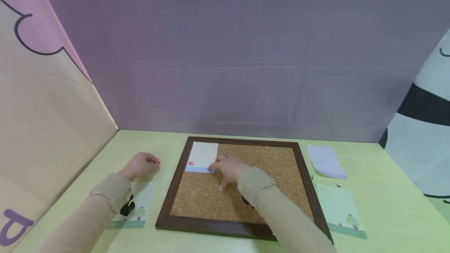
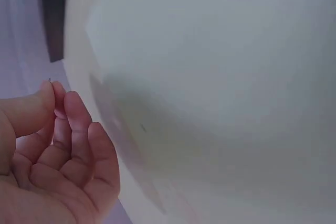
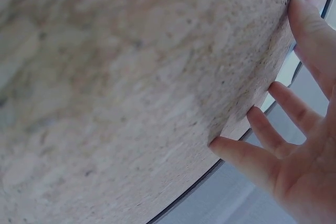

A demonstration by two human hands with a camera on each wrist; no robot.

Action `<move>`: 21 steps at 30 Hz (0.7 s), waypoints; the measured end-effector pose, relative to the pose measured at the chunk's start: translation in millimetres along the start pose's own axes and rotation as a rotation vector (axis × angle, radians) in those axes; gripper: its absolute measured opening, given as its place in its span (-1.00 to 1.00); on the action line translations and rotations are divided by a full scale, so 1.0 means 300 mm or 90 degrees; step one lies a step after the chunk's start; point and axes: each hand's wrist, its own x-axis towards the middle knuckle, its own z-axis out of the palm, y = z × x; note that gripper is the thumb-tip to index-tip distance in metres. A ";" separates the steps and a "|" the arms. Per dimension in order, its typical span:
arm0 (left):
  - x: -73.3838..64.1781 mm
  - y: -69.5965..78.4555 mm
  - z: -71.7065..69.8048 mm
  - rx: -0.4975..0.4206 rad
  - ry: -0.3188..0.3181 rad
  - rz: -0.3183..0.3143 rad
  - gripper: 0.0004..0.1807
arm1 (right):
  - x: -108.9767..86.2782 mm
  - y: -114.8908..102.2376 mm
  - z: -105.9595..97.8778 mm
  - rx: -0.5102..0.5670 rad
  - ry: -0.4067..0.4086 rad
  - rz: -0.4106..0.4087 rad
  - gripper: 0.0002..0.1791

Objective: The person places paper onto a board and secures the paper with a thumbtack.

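Here's the right hand, spread over the board, its fingers loose and unclenched, gripping nothing, the index fingertip at the lower right corner of the white card. That card lies flat in the upper left part of the corkboard, just inside the brown frame. Over to the left hand, off the board: thumb and finger pinch a tiny thin thing, perhaps a pin, though it's too small to be sure. Good form here, I'd say, is light, flat fingertip pressure, card edges square to the frame, and any sharp end turned away from the skin; press too hard sideways and the card could skid.

And the stage: a pale green table, one printed sheet under the left forearm, a green-edged sheet and a plain sheet right of the board, a small stud between them. Grey-purple cloth hangs behind, with a cream-and-pink panel at left.
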 end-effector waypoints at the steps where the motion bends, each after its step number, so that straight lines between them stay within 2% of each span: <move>1: 0.003 0.005 0.003 -0.015 -0.005 -0.007 -0.79 | 0.001 0.000 0.000 0.000 0.002 0.000 -0.24; 7: 0.016 0.050 0.026 -0.111 -0.054 -0.046 -0.72 | 0.008 0.002 0.006 0.004 0.007 0.000 -0.24; 10: 0.021 0.070 0.035 -0.126 -0.068 -0.049 -0.70 | 0.008 0.001 0.006 0.006 0.008 -0.002 -0.24; 21: 0.068 0.147 0.066 -0.198 -0.067 -0.077 -0.66 | -0.003 0.005 0.003 0.018 0.001 -0.001 -0.24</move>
